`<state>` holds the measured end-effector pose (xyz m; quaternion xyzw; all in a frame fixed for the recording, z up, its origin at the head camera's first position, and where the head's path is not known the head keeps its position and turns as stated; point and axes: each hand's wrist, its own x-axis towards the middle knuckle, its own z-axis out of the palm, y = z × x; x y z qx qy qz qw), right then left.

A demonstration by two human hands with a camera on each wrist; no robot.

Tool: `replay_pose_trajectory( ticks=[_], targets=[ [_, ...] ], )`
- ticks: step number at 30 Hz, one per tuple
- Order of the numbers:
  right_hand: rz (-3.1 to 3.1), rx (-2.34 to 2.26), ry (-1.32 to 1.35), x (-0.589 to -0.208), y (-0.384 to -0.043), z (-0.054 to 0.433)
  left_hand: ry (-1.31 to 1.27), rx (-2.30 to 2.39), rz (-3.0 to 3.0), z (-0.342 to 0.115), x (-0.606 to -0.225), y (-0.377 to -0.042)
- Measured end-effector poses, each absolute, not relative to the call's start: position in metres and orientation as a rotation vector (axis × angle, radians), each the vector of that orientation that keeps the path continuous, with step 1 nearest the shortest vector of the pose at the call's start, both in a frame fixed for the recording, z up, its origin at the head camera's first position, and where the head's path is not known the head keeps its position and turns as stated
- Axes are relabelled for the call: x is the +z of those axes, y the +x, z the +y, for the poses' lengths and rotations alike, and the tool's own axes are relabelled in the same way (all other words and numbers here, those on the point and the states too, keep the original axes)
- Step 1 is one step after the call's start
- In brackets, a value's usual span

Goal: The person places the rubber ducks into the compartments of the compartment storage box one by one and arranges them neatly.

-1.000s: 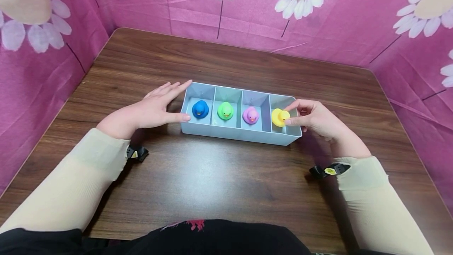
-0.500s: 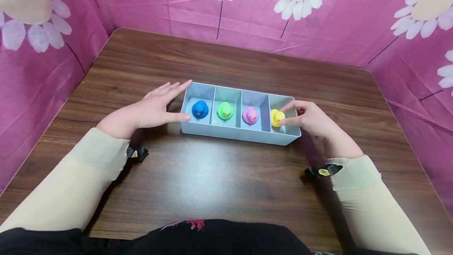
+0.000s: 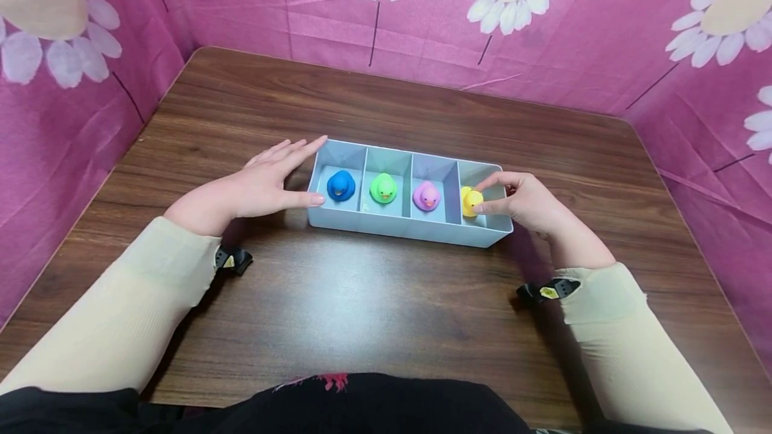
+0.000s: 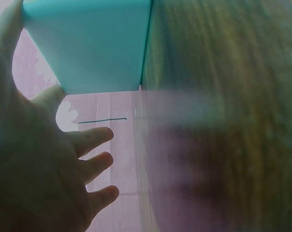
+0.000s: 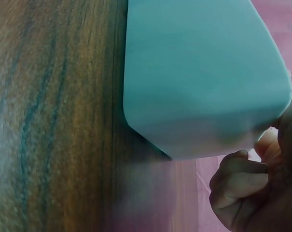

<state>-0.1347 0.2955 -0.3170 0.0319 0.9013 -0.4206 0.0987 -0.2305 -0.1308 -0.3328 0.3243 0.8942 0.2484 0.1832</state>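
A pale blue four-compartment tray (image 3: 398, 225) stands on the table, one rubber duck in each compartment. From left to right are a blue duck (image 3: 341, 185), a green duck (image 3: 383, 189), a pink duck (image 3: 426, 196) and a yellow duck (image 3: 471, 201). My right hand (image 3: 531, 203) reaches over the tray's right end and pinches the yellow duck between thumb and index finger; its other fingers (image 5: 237, 186) curl outside the end wall. At the left end, my left hand (image 3: 256, 183) spreads straight fingers, index tip at the far corner and thumb at the near rim.
The wooden table (image 3: 350, 313) extends around the tray on all sides. Pink cloth (image 3: 241, 12) with white daisies hangs behind and beside it. Each wrist carries a black strap (image 3: 234, 261).
My right hand has shifted slightly left with the yellow duck, which now sits closer to the divider and is turned a little. The left hand has stayed in place.
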Motion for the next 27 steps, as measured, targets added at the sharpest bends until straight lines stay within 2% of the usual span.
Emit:
replay_pose_trajectory(
  ticks=[17,27],
  targets=[
    [2.675,-1.143,0.089,-0.316,-0.140,0.294,0.904,0.706,2.518,-0.133,-0.333,-0.229],
    [2.731,-1.100,0.067,-0.307,-0.131,0.298,0.910,0.704,2.526,-0.132,-0.335,-0.230]
  ],
)
